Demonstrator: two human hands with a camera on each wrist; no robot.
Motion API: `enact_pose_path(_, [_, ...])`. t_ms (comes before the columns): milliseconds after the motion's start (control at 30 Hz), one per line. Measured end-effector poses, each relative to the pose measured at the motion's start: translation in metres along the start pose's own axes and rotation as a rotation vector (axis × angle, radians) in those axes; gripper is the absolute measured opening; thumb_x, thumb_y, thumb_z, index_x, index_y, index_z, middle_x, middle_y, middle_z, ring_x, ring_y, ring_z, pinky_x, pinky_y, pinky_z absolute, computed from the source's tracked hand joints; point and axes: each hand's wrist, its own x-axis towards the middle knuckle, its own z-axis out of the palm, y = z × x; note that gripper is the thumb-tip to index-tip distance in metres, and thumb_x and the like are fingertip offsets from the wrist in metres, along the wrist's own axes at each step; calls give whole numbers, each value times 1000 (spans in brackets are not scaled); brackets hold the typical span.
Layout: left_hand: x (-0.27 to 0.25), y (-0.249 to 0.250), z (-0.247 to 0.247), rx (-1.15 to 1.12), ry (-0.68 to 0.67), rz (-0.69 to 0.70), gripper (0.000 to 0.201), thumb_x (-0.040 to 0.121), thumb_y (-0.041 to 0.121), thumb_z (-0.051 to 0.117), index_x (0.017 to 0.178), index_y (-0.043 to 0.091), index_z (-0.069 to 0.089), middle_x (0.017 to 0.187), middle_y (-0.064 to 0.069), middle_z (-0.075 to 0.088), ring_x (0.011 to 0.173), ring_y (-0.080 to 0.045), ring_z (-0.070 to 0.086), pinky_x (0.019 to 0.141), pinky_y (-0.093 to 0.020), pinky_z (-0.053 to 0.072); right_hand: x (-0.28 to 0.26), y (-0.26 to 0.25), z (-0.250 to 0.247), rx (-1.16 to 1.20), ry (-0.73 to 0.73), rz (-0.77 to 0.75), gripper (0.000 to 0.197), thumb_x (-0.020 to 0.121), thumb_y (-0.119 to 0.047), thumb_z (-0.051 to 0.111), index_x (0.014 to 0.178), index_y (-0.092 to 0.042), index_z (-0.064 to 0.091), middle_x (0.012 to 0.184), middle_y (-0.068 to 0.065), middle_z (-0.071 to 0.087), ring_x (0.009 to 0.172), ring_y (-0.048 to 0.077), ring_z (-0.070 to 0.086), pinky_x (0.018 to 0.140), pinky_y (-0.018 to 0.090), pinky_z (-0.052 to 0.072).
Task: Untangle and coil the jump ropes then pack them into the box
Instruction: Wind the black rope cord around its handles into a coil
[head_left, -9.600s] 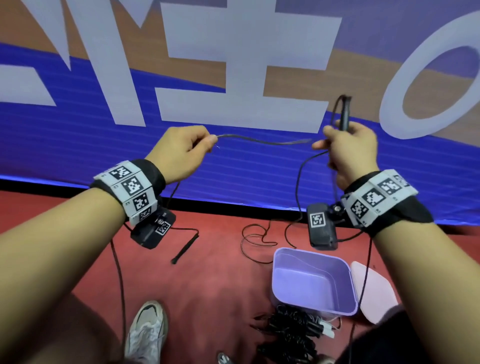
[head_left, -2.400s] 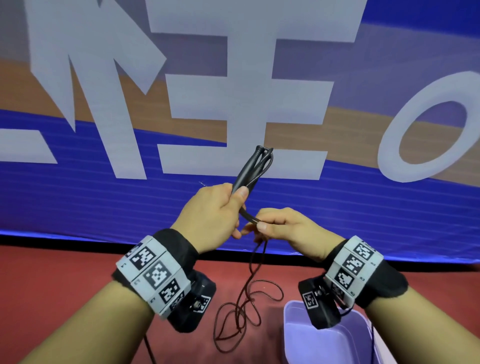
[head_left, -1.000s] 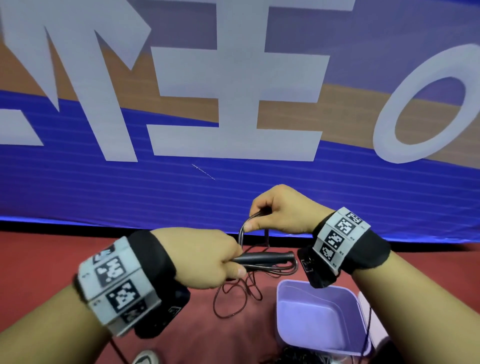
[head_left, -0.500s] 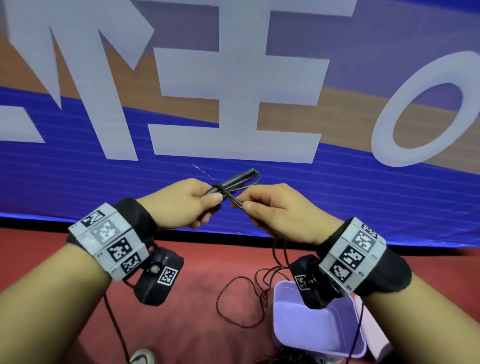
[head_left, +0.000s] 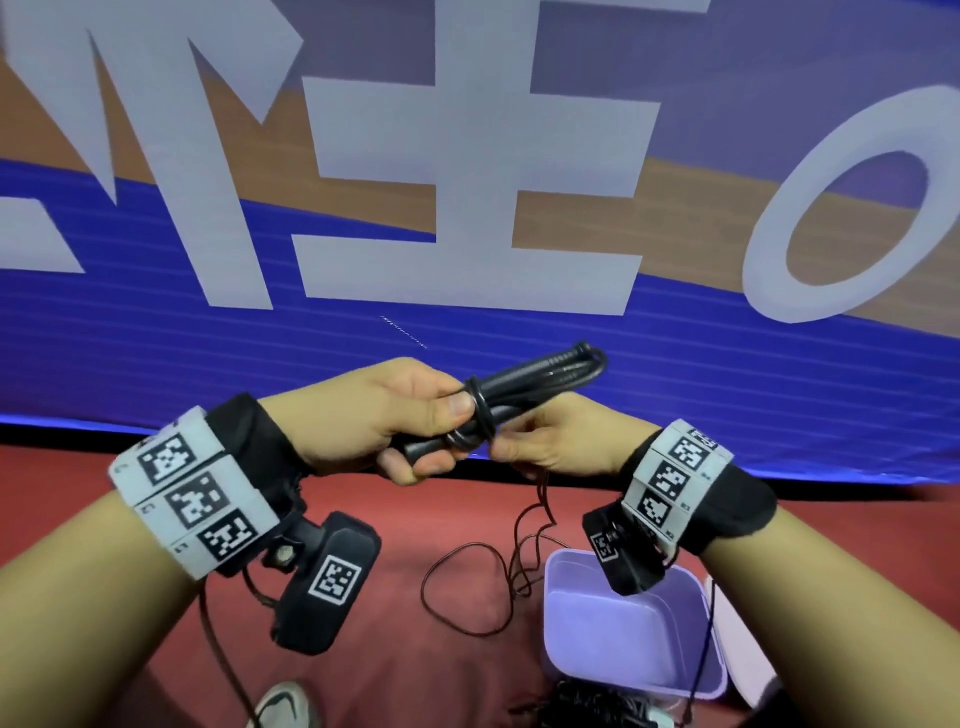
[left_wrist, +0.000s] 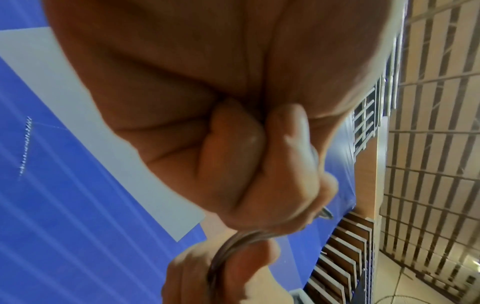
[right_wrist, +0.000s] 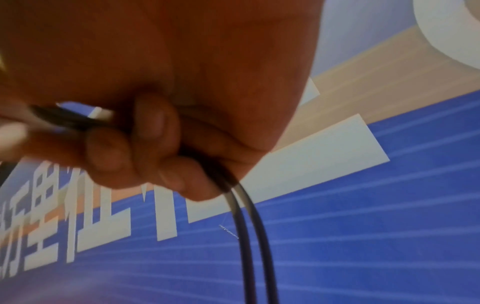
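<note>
Black jump rope (head_left: 524, 387) — partly coiled, airborne

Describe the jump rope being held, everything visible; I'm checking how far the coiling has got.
The jump rope is black: two slim handles held side by side, ribbed near the far end, with thin cord looped round them several times. It is tilted up to the right, in front of the banner. The left hand grips the handles; the right hand pinches the cord. Loose cord hangs down to the red floor beside the purple box.
</note>
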Motion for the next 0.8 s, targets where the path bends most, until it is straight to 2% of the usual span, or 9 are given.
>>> enact_pose_path(67, [0, -2, 2, 67, -65, -57, 26, 93, 27, 47, 84, 8, 62, 57, -4, 47, 44, -8, 33, 40, -16, 26, 2, 6, -2, -59, 21, 22, 27, 86, -25, 76, 62, -21, 66, 54, -10, 55, 50, 3, 46, 53, 19, 38])
enact_pose_path(133, [1, -4, 5, 171, -134, -134, 26, 93, 29, 49, 80, 8, 58, 57, -4, 47, 45, -10, 34, 42, -17, 29, 4, 13, -6, -180, 30, 70, 38, 80, -8, 76, 51, -15, 53, 46, -8, 43, 45, 8, 34, 49, 26, 32])
enact_pose_path(200, [4, -7, 9, 329, -183, -239, 26, 95, 32, 50, 81, 11, 57, 57, -2, 49, 47, -12, 38, 47, -19, 33, 1, 14, -8, -189, 26, 119, 38, 77, -20, 78, 56, -6, 50, 50, 1, 39, 51, 12, 31, 50, 29, 29])
enact_pose_path(300, [10, -15, 13, 551, -178, -391, 30, 102, 29, 51, 79, 11, 57, 57, -2, 51, 49, -15, 43, 55, -25, 39, 0, 13, -10, -202, 54, 95, 39, 76, -45, 81, 65, -16, 57, 58, -5, 52, 55, 11, 43, 55, 32, 40])
enact_pose_path(367, [14, -21, 13, 665, -129, -473, 33, 103, 30, 49, 80, 10, 58, 57, -1, 53, 51, -16, 45, 58, -28, 41, -1, 12, -10, -228, 89, 54, 28, 84, -42, 76, 70, -24, 59, 65, -7, 59, 60, 12, 49, 62, 38, 47])
enact_pose_path(433, [18, -25, 10, 713, -42, -516, 34, 103, 33, 48, 79, 11, 59, 56, 0, 54, 51, -18, 46, 59, -29, 39, -1, 7, -10, -268, 154, 1, 17, 90, -34, 70, 79, -25, 62, 75, -6, 63, 66, 13, 54, 68, 41, 51])
enact_pose_path(567, [19, -24, -3, 647, 170, -465, 37, 103, 33, 48, 75, 11, 57, 54, -2, 53, 46, -18, 43, 52, -25, 35, -5, -6, -12, -293, 273, -91, 10, 94, -21, 62, 84, -22, 65, 80, -8, 63, 72, 11, 57, 69, 33, 49])
enact_pose_path(700, [13, -16, -16, 522, 338, -349, 35, 103, 33, 48, 78, 11, 56, 57, -5, 51, 48, -18, 39, 49, -25, 32, -13, -17, -12, -262, 308, -140, 8, 95, -19, 63, 88, -22, 67, 68, -8, 57, 59, 10, 47, 54, 19, 37])
enact_pose_path(800, [9, -14, -24, 394, 416, -244, 36, 103, 32, 48, 79, 8, 56, 59, -8, 47, 45, -17, 33, 45, -23, 28, -15, -19, -10, -181, 273, -136, 9, 96, -16, 61, 100, -23, 66, 71, -10, 57, 51, 8, 43, 53, 15, 34])
